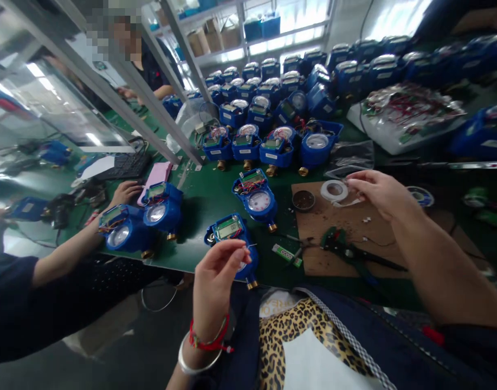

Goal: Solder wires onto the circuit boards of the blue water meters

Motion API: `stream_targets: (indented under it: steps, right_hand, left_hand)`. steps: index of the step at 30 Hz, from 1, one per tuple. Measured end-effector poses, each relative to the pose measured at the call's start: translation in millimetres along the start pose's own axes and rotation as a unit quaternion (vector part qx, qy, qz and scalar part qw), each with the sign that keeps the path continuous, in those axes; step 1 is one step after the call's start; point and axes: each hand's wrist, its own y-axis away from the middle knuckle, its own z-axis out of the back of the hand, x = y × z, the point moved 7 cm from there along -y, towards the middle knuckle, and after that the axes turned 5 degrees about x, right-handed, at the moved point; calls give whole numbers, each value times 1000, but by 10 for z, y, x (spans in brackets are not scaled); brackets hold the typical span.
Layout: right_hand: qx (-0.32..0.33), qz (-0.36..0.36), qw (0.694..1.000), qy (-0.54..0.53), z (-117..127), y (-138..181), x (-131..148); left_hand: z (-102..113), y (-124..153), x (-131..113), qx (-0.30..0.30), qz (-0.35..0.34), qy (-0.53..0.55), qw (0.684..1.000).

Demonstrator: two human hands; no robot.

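My left hand (218, 276) is closed in a pinch over a blue meter (250, 262) with a digital display. A thin, pale, wire-like piece (253, 245) pokes out from its fingertips. To the right, my right hand (380, 195) has thumb and forefinger together beside a white spool (334, 190) and the edge of a clear plastic bag (354, 155) of small parts. What that pinch holds, if anything, is too small to tell. Just behind the first meter lies another opened blue meter (258, 200), its wires and round dial exposed.
A brown board (313, 260) carries green-handled cutters (337, 241) and a round dark tin (303, 200). Pliers (299, 249) lie by a small green-white packet (286, 254). Blue meters (248, 143) fill the back. A co-worker's hand (128, 192) rests near two meters at left.
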Motion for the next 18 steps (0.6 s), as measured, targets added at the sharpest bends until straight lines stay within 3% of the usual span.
stream_targets:
  steps: [5, 11, 18]
  right_hand:
    - [-102, 8, 982, 158, 393, -342, -183]
    - [-90, 24, 954, 285, 235, -475, -292]
    - [-100, 60, 931, 345, 256, -219, -241]
  left_hand:
    - [270, 34, 15, -56, 6, -28, 998]
    - [475, 77, 46, -127, 34, -47, 990]
    - [674, 88, 43, -155, 15, -15, 988]
